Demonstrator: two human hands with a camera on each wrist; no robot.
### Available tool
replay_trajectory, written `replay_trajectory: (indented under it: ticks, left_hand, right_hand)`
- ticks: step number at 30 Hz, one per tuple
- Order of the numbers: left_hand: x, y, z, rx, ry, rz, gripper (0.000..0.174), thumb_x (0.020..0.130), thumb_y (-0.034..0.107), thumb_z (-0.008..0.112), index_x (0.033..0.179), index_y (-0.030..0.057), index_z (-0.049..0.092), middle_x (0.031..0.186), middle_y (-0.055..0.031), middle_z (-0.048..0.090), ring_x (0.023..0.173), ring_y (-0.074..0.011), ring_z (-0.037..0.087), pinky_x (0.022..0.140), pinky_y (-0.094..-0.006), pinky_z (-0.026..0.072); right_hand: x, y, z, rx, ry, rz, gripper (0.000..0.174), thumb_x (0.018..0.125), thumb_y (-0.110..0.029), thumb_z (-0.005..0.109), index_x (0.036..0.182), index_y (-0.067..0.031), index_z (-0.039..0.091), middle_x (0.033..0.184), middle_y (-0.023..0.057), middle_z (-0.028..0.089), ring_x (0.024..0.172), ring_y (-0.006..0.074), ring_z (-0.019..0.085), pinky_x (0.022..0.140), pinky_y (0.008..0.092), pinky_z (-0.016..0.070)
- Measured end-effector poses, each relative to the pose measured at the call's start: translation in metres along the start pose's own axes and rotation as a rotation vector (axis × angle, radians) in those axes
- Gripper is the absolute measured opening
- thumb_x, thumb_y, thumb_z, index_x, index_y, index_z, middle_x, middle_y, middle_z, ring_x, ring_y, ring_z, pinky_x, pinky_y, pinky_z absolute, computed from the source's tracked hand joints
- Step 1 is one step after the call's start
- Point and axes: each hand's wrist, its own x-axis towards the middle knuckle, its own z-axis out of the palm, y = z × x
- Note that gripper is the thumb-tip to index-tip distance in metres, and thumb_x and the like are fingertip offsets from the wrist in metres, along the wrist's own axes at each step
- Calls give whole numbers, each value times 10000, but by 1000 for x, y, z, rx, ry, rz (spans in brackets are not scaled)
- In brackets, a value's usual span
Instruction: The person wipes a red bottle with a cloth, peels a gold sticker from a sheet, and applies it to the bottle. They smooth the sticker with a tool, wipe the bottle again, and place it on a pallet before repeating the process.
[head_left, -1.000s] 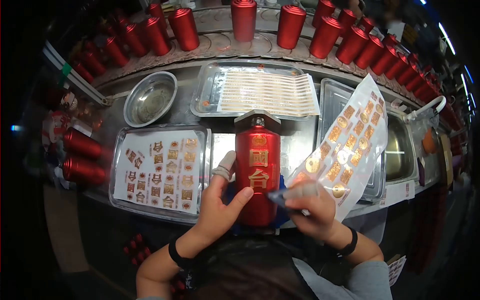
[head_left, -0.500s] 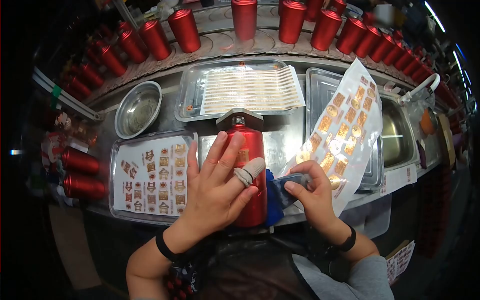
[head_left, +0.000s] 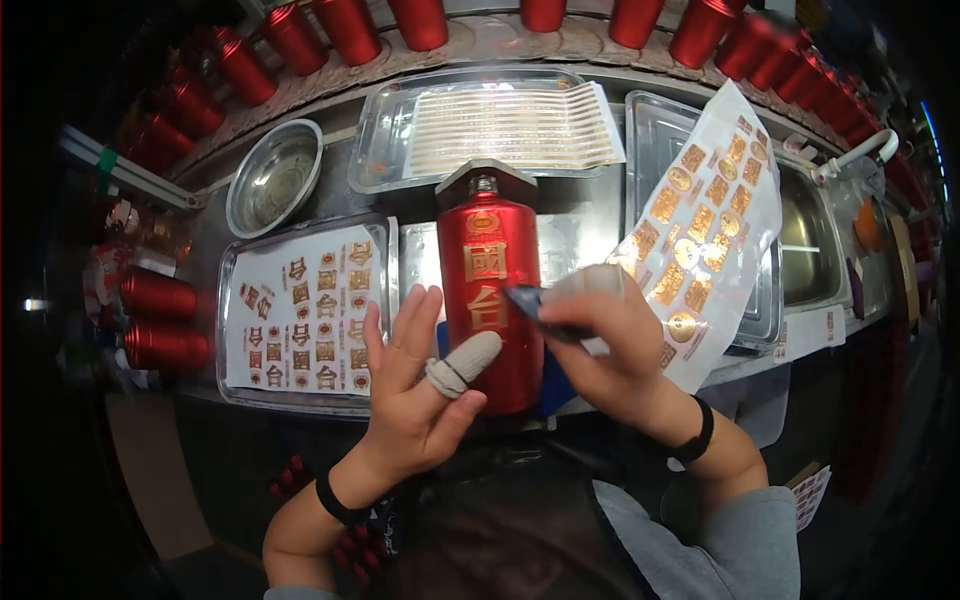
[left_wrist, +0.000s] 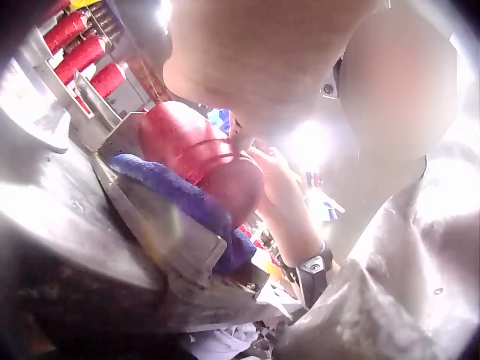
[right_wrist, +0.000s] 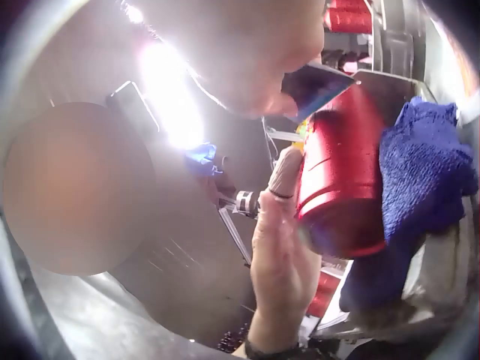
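Note:
A red bottle (head_left: 515,370) with gold characters down its front lies on a blue cloth (right_wrist: 424,161), its neck against a grey metal bracket (head_left: 486,170). My right hand (head_left: 615,345) pinches a flat dark scraper (head_left: 535,305), whose edge meets the bottle beside the lower gold character. In the right wrist view the scraper (right_wrist: 319,86) looks thin and dark blue. My left hand (head_left: 415,405) is at the bottle's lower left with fingers extended. Its index finger wears a pale finger cot (head_left: 465,362) and reaches over the bottle's lower side.
At left a tray (head_left: 228,330) bears a sheet of gold character stickers (head_left: 305,320). A metal bowl (head_left: 275,178) stands behind it. Striped strips (head_left: 510,125) lie in the back tray. A gold sticker sheet (head_left: 705,235) slants at right, near a sink (head_left: 808,240). Red bottles (head_left: 350,30) line the conveyor.
My left hand first lifts across the bottle, then draws back to its lower left, uncovering the gold characters. My right hand swings the scraper away to the right, then back onto the bottle.

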Motion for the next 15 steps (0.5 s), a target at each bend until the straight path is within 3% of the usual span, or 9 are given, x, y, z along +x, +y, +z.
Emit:
replay_trajectory:
  ticks: [1,2,4,5,6,7,10,13,15]
  left_hand:
    - [-4,-2,-2,-20,69,-23,413,885,243,640,1255,60,660,1508,-289,353,1417,-393,340,1150,-570,98]
    - [-8,-4,-3,-92,104,-84,424,886,233,640,1264,41,647,1501,-292,362,1415,-393,344,1148,-571,115]
    - [-9,-8,2,-252,174,-197,446,888,212,641,1281,2,622,1488,-297,380,1410,-393,351,1144,-572,149]
    - [-5,-7,6,-366,194,-264,468,892,178,646,1300,-43,585,1468,-303,406,1414,-379,350,1145,-517,213]
    - [0,-9,12,-470,192,-271,543,905,168,648,1376,-56,496,1495,-272,387,1419,-348,346,1153,-432,238]
    - [5,-8,19,-593,202,-299,597,907,156,650,1416,-64,427,1503,-257,378,1414,-326,351,1150,-400,251]
    - [20,0,31,-868,141,-433,804,900,88,652,1521,-59,164,1487,-218,368,1354,-256,411,1116,-354,332]
    - [20,2,31,-1024,116,-484,852,901,76,640,1542,-24,87,1477,-199,380,1314,-249,453,1096,-365,363]
    - [18,0,31,-1049,102,-518,846,902,88,644,1540,-24,101,1482,-196,376,1316,-251,455,1097,-365,361]
  right_hand:
    - [-5,0,-4,-72,-86,-125,245,742,30,742,945,-68,646,930,121,638,838,232,626,712,314,483]
    - [-17,-2,-7,-3,-146,-104,255,730,47,734,948,-56,649,955,124,645,847,243,625,708,328,481]
    - [-24,-13,-9,260,-155,140,253,751,35,743,969,-36,636,920,109,649,823,205,630,724,312,490]
    - [-25,-12,-4,350,-66,313,251,774,20,740,990,-22,619,914,91,647,812,170,624,716,291,492]
    - [-22,-11,1,424,40,481,253,798,5,737,1011,-9,602,908,72,645,800,134,618,707,270,494]
    - [-9,-14,3,536,84,698,253,845,-31,718,1045,0,567,911,47,630,797,82,600,673,229,488]
    - [-9,16,6,391,166,782,222,874,-43,692,1046,-22,553,913,45,611,797,65,598,658,219,498]
    - [-10,-12,-8,669,93,810,209,892,-54,683,1055,-36,554,927,20,604,841,66,591,717,219,493]
    - [-21,-5,-5,474,-28,669,227,891,-48,667,1102,-35,584,985,31,629,883,87,602,782,243,498]
